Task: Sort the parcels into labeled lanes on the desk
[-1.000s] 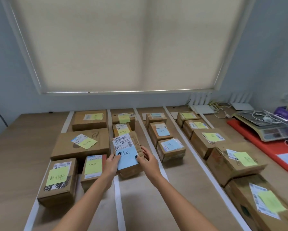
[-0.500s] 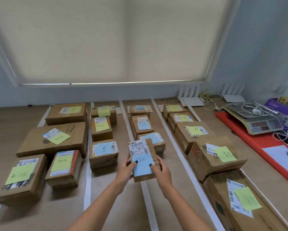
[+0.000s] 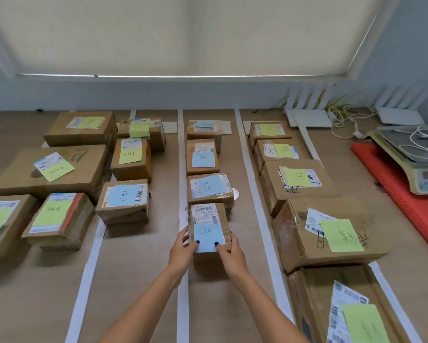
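A small cardboard parcel (image 3: pixel 209 224) with a white barcode label and a blue note sits at the near end of the third lane, right behind another blue-noted parcel (image 3: pixel 210 188). My left hand (image 3: pixel 184 248) grips its left side and my right hand (image 3: pixel 230 251) grips its right side, both thumbs on the blue note. White tape strips (image 3: pixel 182 293) divide the wooden desk (image 3: pixel 138 280) into lanes. Whether the parcel rests on the desk or hangs just above it is unclear.
Left lanes hold several parcels with yellow notes and one with a blue note (image 3: pixel 123 200). The right lane holds larger yellow-noted boxes (image 3: pixel 326 233). A scale (image 3: pixel 411 159) with cables on a red mat (image 3: pixel 403 194) and white routers (image 3: pixel 309 117) stand at the right.
Both hands carried the blue-noted parcel from over the second lane rightward into the third lane, down behind the row of blue-noted parcels. My view turned right and down.
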The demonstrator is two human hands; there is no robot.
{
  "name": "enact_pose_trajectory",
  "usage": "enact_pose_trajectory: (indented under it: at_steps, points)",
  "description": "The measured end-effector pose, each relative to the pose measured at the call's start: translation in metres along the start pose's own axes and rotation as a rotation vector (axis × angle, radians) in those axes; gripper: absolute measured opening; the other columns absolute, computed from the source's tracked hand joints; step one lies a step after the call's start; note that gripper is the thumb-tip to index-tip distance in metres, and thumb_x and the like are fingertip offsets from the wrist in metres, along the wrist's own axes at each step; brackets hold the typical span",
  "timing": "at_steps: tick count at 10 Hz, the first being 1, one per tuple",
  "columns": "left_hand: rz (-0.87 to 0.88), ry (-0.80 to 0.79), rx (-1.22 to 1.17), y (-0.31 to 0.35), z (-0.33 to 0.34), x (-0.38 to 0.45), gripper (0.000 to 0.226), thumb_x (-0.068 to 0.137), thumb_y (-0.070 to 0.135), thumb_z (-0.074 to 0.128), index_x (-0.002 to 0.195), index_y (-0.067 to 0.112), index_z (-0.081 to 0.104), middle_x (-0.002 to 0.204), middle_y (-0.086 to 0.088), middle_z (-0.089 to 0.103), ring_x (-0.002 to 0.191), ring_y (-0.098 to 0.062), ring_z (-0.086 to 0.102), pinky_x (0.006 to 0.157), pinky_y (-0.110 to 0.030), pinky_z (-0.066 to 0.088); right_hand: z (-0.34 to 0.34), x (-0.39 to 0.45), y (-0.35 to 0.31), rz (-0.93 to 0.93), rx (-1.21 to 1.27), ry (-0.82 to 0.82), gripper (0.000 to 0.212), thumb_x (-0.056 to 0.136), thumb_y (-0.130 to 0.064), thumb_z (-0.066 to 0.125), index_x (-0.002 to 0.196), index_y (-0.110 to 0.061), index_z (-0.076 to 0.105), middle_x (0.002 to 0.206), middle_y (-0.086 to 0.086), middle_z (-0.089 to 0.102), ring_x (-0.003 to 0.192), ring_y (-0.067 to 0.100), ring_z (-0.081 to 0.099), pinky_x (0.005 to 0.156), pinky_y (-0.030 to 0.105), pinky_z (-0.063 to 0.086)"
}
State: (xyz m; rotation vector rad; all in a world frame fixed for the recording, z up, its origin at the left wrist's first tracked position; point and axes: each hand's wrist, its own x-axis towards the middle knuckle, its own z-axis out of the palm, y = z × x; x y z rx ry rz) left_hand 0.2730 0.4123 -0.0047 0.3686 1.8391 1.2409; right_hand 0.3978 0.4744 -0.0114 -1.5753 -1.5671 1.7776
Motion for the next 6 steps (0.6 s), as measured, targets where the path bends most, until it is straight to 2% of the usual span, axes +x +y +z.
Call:
enact_pose_trajectory:
  at_steps: [1,2,3,4,5,6]
  points:
    - [-0.044,0.032,-0.037,-0.01,0.009,0.003,0.048,0.097,0.013,0.046,0.141,0.027,0.034,0.137,-0.006,0.05,0.116,-0.019,0.054,0.064,-0.021,0.056,0.0,0.009,0.004,0.024,0.007,-0.029,0.051,0.095,-0.028,0.053,0.14,-0.032,0.03,0.13,-0.005,0.053,0.099,0.006,0.053,0.06,0.007,0.046]
    - [-0.046,0.062,-0.062,-0.012,0.012,0.005,0.044,0.098,0.016,0.044,0.14,0.028,0.036,0.136,-0.004,0.052,0.121,-0.022,0.053,0.071,-0.027,0.056,0.001,0.012,0.003,0.018,0.023,-0.053,0.051,0.094,-0.029,0.054,0.14,-0.034,0.03,0.13,-0.007,0.052,0.097,0.003,0.05,0.056,0.005,0.045]
    - [-0.047,0.079,-0.057,-0.011,0.012,0.006,0.044,0.098,0.018,0.044,0.14,0.028,0.036,0.136,-0.004,0.052,0.12,-0.021,0.053,0.065,-0.024,0.056,-0.001,0.012,0.001,-0.005,0.006,-0.069,0.055,0.095,-0.029,0.052,0.144,-0.03,0.027,0.136,-0.004,0.05,0.104,0.004,0.048,0.061,0.006,0.045]
    - [-0.026,0.076,-0.034,-0.01,0.008,0.005,0.045,0.099,0.017,0.041,0.143,0.024,0.033,0.139,-0.005,0.048,0.114,-0.018,0.051,0.063,-0.021,0.054,-0.01,0.007,-0.005,-0.011,0.011,-0.065,0.063,0.095,-0.03,0.051,0.148,-0.028,0.017,0.144,0.001,0.044,0.119,0.014,0.05,0.079,0.016,0.051]
    - [-0.015,0.128,0.024,0.002,-0.003,-0.006,0.045,0.099,0.016,0.04,0.144,0.02,0.034,0.143,-0.009,0.044,0.127,-0.025,0.044,0.093,-0.036,0.047,-0.025,-0.008,-0.018,-0.049,-0.012,-0.047,0.064,0.094,-0.025,0.053,0.148,-0.025,0.019,0.149,0.002,0.038,0.134,0.019,0.04,0.087,0.019,0.041]
    - [0.082,0.174,0.037,0.018,-0.009,-0.024,0.046,0.097,0.012,0.043,0.142,0.019,0.037,0.143,-0.01,0.045,0.128,-0.026,0.044,0.101,-0.037,0.039,-0.041,-0.022,-0.036,-0.204,-0.039,0.014,0.06,0.092,-0.021,0.058,0.145,-0.023,0.03,0.148,0.001,0.039,0.136,0.018,0.037,0.09,0.017,0.036]
